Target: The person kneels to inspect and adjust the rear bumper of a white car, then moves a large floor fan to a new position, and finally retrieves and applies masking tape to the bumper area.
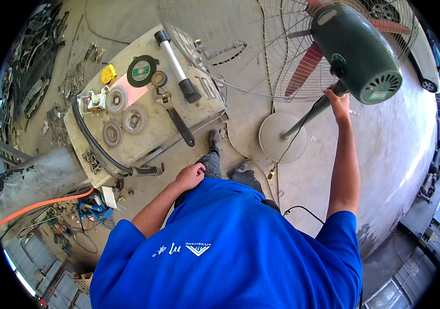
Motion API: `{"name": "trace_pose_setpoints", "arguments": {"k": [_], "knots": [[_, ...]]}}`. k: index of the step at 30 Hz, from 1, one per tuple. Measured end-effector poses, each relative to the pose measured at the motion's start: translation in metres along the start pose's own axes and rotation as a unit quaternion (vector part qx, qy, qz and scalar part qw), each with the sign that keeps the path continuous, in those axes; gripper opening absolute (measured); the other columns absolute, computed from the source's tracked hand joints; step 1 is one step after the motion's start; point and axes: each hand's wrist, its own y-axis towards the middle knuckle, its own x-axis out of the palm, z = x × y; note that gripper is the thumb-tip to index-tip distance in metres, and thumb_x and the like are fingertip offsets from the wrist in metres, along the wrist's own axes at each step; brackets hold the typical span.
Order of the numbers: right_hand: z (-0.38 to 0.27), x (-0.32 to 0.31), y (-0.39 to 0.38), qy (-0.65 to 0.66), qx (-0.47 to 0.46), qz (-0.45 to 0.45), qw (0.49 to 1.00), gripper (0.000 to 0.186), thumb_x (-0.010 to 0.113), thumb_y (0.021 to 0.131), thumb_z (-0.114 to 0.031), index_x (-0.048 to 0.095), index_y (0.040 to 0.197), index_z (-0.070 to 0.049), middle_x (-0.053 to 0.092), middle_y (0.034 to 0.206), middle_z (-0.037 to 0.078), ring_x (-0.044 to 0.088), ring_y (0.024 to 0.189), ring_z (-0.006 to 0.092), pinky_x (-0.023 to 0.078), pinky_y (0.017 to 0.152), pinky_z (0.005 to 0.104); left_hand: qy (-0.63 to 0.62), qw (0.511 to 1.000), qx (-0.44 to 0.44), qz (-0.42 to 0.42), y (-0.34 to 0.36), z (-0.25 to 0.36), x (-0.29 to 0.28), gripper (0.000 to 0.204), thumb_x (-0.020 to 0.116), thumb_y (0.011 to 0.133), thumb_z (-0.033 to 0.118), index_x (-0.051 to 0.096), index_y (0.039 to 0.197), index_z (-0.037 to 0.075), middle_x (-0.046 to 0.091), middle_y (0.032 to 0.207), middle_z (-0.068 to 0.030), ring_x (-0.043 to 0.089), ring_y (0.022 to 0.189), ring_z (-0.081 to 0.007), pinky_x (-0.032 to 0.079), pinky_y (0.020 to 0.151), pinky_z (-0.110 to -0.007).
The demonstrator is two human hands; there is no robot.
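Observation:
A large pedestal fan (pixel 356 54) stands at the far right, with a dark green motor housing, red blades and a wire cage. My right hand (pixel 339 104) is closed around the upper end of its pole, just below the housing. The pole (pixel 307 121) slants down to a round pale base (pixel 272 147) on the floor. A dark cord hangs beside the pole. My left hand (pixel 190 176) rests against my thigh, its fingers curled in and nothing seen in them. To its left, a black rubber-sleeved hose (pixel 111 164) ends in a handle at the worktable's edge.
The worktable (pixel 86 139) at left bears an adjustable wrench (pixel 178 122), a black-ended metal tube (pixel 177 66), several discs (pixel 135 119) and a yellow tape measure (pixel 108 74). An orange hose (pixel 45 205) lies at lower left. Cables cross the floor. A white car (pixel 426 59) stands far right.

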Motion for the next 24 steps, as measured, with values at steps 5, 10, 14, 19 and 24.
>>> {"name": "trace_pose_setpoints", "arguments": {"k": [5, 10, 14, 19, 24], "knots": [[0.044, -0.047, -0.017, 0.017, -0.018, 0.026, 0.999, 0.016, 0.063, 0.072, -0.019, 0.060, 0.078, -0.004, 0.059, 0.076, 0.002, 0.053, 0.075, 0.0116, 0.041, 0.071, 0.0275, 0.026, 0.999, -0.024, -0.010, -0.001, 0.015, 0.017, 0.023, 0.056, 0.078, 0.013, 0.059, 0.099, 0.004, 0.064, 0.085, -0.0094, 0.062, 0.075, -0.0202, 0.050, 0.069, -0.032], [0.092, -0.086, -0.030, 0.020, -0.030, 0.056, 0.998, 0.024, 0.064, 0.072, -0.022, 0.060, 0.082, -0.002, 0.058, 0.074, 0.002, 0.054, 0.073, 0.0125, 0.043, 0.071, 0.0295, 0.069, 0.997, 0.005, -0.014, 0.007, 0.066, 0.041, 0.024, 0.056, 0.077, 0.015, 0.058, 0.099, 0.005, 0.065, 0.085, -0.0104, 0.062, 0.079, -0.0251, 0.049, 0.071, -0.036], [0.107, -0.109, -0.041, 0.093, -0.028, 0.065, 0.993, 0.019, 0.064, 0.071, -0.019, 0.059, 0.080, -0.003, 0.055, 0.072, 0.001, 0.052, 0.072, 0.0121, 0.042, 0.068, 0.0290, 0.092, 0.994, 0.055, -0.036, 0.011, 0.131, 0.061, 0.023, 0.056, 0.080, 0.016, 0.057, 0.101, 0.005, 0.064, 0.086, -0.0102, 0.061, 0.080, -0.0240, 0.049, 0.072, -0.035], [0.136, -0.140, -0.045, 0.129, -0.017, 0.100, 0.986, 0.018, 0.065, 0.070, -0.017, 0.058, 0.081, -0.004, 0.055, 0.074, 0.001, 0.051, 0.072, 0.0115, 0.041, 0.068, 0.0286, 0.157, 0.982, 0.099, -0.017, 0.028, 0.180, 0.060, 0.023, 0.057, 0.082, 0.014, 0.057, 0.103, 0.004, 0.063, 0.088, -0.0095, 0.061, 0.080, -0.0208, 0.049, 0.073, -0.033], [0.157, -0.162, -0.037, 0.206, 0.007, 0.089, 0.975, 0.014, 0.063, 0.067, -0.014, 0.056, 0.076, -0.006, 0.055, 0.073, 0.001, 0.050, 0.074, 0.0113, 0.039, 0.070, 0.0266, 0.111, 0.983, 0.138, -0.039, 0.060, 0.232, 0.047, 0.023, 0.057, 0.082, 0.013, 0.057, 0.102, 0.004, 0.063, 0.090, -0.0107, 0.061, 0.082, -0.0215, 0.049, 0.074, -0.034]]}}
